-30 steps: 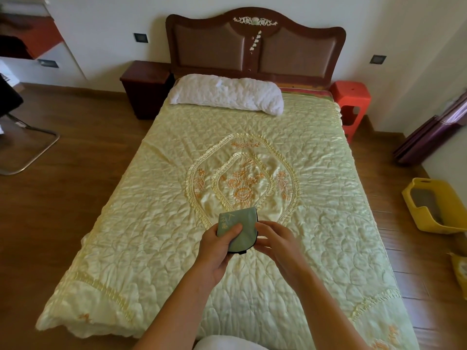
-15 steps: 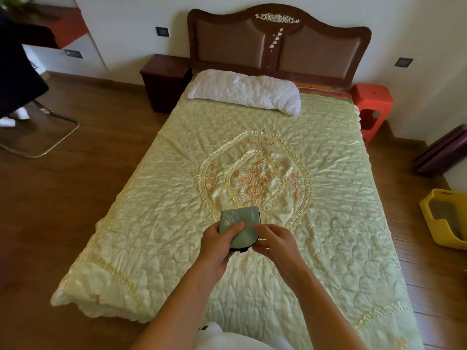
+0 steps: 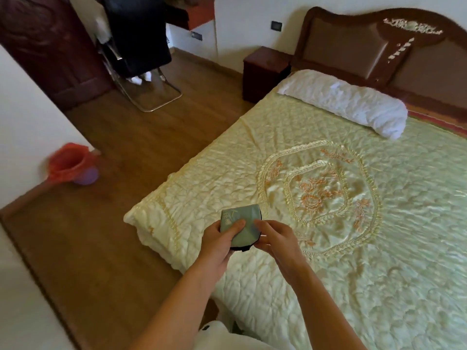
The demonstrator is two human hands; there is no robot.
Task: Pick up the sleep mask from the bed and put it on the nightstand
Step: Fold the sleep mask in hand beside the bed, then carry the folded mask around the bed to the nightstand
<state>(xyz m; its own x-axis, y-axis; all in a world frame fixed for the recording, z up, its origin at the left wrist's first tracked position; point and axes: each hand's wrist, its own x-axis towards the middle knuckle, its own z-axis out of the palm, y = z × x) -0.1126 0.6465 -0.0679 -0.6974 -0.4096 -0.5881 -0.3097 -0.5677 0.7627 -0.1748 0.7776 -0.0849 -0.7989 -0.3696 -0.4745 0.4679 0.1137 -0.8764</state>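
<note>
The sleep mask (image 3: 244, 221) is a folded green satin piece with a black edge, held up over the near left corner of the bed (image 3: 328, 223). My left hand (image 3: 219, 242) grips its lower left side with the thumb on top. My right hand (image 3: 274, 239) pinches its right edge. The dark wooden nightstand (image 3: 265, 72) stands far off beside the headboard, at the bed's left, with nothing on its top.
A white pillow (image 3: 343, 102) lies at the bed's head. On the wooden floor to the left stand a purple bin with a red bag (image 3: 73, 168) and a metal-framed chair (image 3: 141, 66) draped in dark cloth. A dark door (image 3: 48, 46) is behind it.
The view has swung left, bringing the door, chair and bin into sight. Both hands keep hold of the mask, now over the bed's near left corner.
</note>
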